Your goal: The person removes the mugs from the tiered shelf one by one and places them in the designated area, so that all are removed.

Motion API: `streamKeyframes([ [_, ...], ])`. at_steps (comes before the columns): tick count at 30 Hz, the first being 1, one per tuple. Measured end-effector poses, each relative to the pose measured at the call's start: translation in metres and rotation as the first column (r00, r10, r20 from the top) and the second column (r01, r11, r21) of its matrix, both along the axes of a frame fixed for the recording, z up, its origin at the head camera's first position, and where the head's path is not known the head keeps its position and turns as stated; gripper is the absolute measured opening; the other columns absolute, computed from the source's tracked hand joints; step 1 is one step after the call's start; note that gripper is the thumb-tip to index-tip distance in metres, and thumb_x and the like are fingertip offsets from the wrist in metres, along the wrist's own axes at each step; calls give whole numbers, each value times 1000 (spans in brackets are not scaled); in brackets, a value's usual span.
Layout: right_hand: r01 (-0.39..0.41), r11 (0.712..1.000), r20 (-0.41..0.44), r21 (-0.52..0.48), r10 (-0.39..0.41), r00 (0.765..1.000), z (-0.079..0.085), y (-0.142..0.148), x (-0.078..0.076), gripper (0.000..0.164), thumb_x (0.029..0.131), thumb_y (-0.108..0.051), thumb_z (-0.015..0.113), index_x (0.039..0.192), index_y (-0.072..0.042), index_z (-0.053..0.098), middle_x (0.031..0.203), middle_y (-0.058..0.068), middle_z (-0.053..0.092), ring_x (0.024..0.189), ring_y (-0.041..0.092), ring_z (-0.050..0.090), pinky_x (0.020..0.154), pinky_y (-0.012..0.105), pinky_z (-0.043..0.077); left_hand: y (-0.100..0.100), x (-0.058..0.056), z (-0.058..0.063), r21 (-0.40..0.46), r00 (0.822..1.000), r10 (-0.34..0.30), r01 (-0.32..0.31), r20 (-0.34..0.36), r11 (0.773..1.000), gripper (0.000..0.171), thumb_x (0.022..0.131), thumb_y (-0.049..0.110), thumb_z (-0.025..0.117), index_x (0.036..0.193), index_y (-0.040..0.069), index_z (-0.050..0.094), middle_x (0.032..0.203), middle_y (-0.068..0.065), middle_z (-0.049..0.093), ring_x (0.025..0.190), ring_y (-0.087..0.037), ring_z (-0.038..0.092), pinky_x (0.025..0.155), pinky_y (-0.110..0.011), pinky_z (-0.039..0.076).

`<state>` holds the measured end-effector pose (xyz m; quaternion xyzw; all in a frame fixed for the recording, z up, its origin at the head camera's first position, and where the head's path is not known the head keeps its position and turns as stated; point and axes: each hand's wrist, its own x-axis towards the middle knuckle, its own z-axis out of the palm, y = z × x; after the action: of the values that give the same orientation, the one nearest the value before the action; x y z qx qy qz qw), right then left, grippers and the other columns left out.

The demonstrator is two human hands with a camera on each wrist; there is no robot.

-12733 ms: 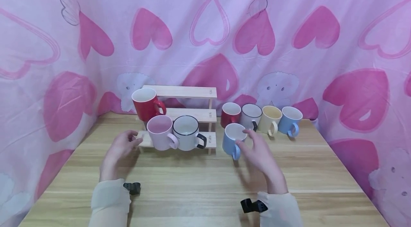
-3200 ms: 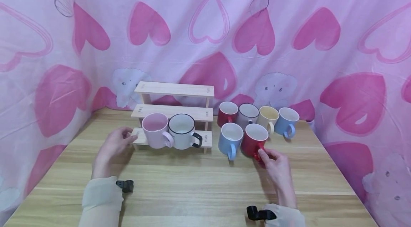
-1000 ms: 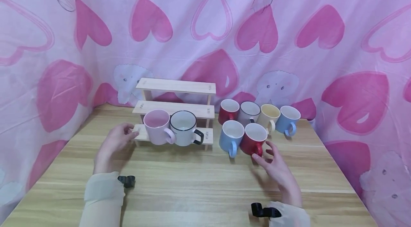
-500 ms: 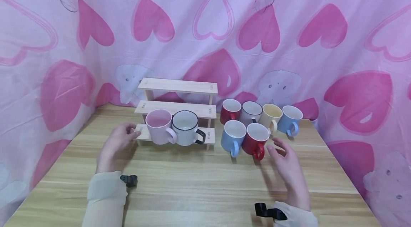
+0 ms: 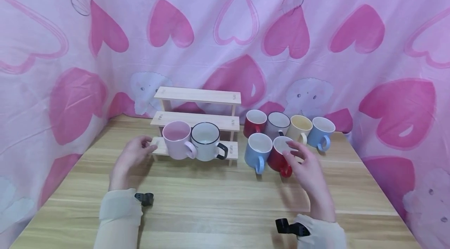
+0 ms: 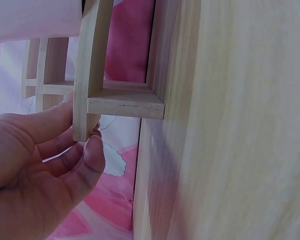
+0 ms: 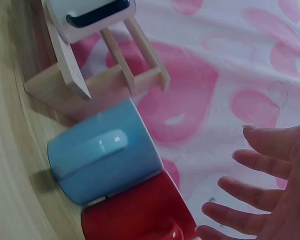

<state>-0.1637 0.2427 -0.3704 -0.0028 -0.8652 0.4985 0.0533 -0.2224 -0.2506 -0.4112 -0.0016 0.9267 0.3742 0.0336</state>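
Observation:
My left hand [image 5: 131, 158] pinches the left end of the bottom board of a three-tier wooden rack [image 5: 197, 94]; the left wrist view has thumb and fingers on either side of that board [image 6: 81, 100]. On this bottom tier stand a pink mug [image 5: 174, 145] and a white mug with black rim and handle [image 5: 203, 150]. My right hand [image 5: 310, 171] holds nothing, its fingers spread at the rim of a red mug [image 5: 277, 160] on the table. In the right wrist view they extend above the red mug [image 7: 132, 212], which stands against a light blue mug [image 7: 105, 150].
Behind the front pair, a row holds another red mug [image 5: 251, 128], a white black-rimmed mug [image 5: 274, 127], a cream mug [image 5: 297, 128] and a second blue mug [image 5: 318, 136]. A pink heart-patterned curtain [image 5: 225, 18] hangs behind the wooden table [image 5: 211, 210].
The large red mug has gone from the rack to the table beside the blue mug. My right hand released its handle, drew back right, then came over its rim. The left hand stayed on the rack.

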Motion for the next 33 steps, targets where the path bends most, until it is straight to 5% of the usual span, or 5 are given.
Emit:
streamKeyframes([
  [10, -94, 996, -82, 1, 94, 992, 6, -28, -11, 42, 97, -25, 62, 134, -6, 55, 136, 15, 50, 123, 37, 50, 96, 51, 45, -1, 0, 0, -20, 999, -6, 5, -46, 1000, 47, 97, 18, 60, 130, -13, 47, 94, -16, 58, 81, -24, 57, 72, -38, 46],
  [19, -180, 982, -197, 50, 186, 962, 8, -63, -17, 37, 94, -16, 67, 129, -5, 61, 127, 15, 59, 115, 32, 57, 91, 48, 50, -1, 3, 1, -18, 999, -10, 9, -51, 1000, 46, 97, 17, 60, 129, -15, 47, 96, -19, 59, 83, -26, 58, 74, -40, 47],
  [33, -293, 956, -179, -13, 286, 941, -3, -105, -23, 31, 93, -17, 67, 123, -9, 65, 120, 11, 62, 109, 28, 60, 89, 45, 51, 2, 1, -4, 6, 999, 1, 0, -41, 1000, 45, 98, 17, 60, 130, -13, 47, 94, -17, 59, 81, -24, 58, 70, -36, 48],
])
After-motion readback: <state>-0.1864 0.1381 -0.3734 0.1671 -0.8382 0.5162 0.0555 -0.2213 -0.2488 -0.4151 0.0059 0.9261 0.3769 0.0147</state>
